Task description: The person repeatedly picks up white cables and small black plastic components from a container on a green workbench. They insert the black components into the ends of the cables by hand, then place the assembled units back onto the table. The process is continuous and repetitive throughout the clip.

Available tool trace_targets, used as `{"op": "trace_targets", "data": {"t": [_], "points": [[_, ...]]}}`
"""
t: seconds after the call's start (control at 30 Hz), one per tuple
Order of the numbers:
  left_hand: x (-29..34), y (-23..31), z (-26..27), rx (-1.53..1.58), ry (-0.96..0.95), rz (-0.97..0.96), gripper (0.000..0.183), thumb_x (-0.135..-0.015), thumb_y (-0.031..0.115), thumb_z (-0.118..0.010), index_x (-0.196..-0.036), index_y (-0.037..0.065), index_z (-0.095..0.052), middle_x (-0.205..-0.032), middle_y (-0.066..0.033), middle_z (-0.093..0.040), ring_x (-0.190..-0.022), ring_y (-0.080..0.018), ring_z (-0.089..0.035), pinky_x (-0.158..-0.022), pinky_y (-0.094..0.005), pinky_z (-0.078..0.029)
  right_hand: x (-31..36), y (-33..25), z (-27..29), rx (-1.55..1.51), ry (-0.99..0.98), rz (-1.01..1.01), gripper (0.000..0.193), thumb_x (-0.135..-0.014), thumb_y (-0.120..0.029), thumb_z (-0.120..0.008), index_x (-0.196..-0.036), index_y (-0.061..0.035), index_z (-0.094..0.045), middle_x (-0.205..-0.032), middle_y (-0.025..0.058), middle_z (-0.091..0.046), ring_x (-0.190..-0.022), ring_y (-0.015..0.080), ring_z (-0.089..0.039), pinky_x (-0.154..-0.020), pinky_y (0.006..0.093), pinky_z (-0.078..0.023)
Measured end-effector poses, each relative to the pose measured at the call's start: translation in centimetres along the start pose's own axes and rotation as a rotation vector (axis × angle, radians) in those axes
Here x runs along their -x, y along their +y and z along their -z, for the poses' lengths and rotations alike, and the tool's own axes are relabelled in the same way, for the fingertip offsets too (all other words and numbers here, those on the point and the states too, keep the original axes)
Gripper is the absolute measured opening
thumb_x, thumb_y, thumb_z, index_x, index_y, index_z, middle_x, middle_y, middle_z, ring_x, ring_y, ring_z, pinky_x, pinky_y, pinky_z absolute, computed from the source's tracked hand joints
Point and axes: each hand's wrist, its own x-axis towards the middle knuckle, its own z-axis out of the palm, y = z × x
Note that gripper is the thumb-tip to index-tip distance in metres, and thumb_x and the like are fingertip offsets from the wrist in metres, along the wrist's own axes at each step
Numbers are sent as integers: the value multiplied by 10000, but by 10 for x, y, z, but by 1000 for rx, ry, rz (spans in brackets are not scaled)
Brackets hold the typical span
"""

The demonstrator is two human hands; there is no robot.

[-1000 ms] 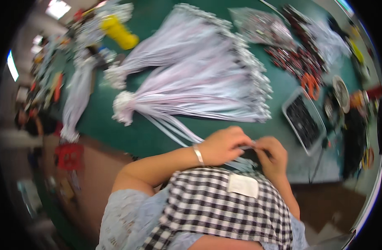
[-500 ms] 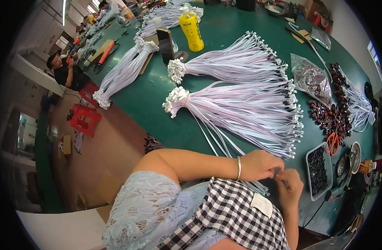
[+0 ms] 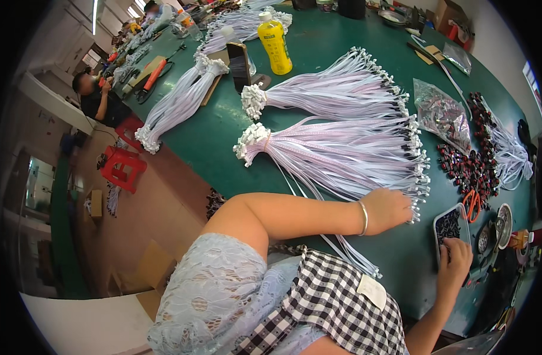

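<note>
My left hand (image 3: 389, 212) is curled over the connector ends of the nearer bundle of flat white cables (image 3: 342, 154). Its fingertips are largely hidden beneath it, so what they pinch does not show. Over the near edge of a clear plastic tray (image 3: 467, 236), my right hand (image 3: 456, 260) dips bent fingers among small black parts (image 3: 447, 225). Those fingers look drawn together, but anything between them is too small to make out. Several loose cables (image 3: 357, 259) from the bundle hang toward my lap, below the left forearm.
A second cable bundle (image 3: 336, 83) lies beyond. Orange-handled scissors (image 3: 472, 204), red-and-black parts (image 3: 466, 168) and a plastic bag (image 3: 439, 112) sit at the right. Farther back stand a phone (image 3: 238, 65) and a yellow bottle (image 3: 274, 44). Another person (image 3: 99, 103) sits at the left.
My hands were together at the table's near edge and have parted. The left went up to the cable ends; the right moved right to the tray of black parts.
</note>
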Motion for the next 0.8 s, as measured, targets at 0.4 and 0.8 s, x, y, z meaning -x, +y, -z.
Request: {"op": "trace_targets", "data": {"t": [0.4,0.8], "points": [[47,17,55,151,-662,-57,154,-795,207,-640,-905,108,-596,-889,-62,-574,-854,-251,-577,-722,-385,-461,0,34,-12,-9,-236,-76,155,-713,-8,-634,-851,-6,-564,-823,147,-547,-830,345,-538,-722,423,-423],[52,26,48,91,-695,-12,208,-763,179,-638,-942,91,-576,-858,-82,-580,-864,-261,-600,-701,-381,-474,0,40,-10,-55,-190,-121,119,-719,-35,-659,-781,-3,-563,-775,143,-552,-746,333,-552,-664,411,-422]]}}
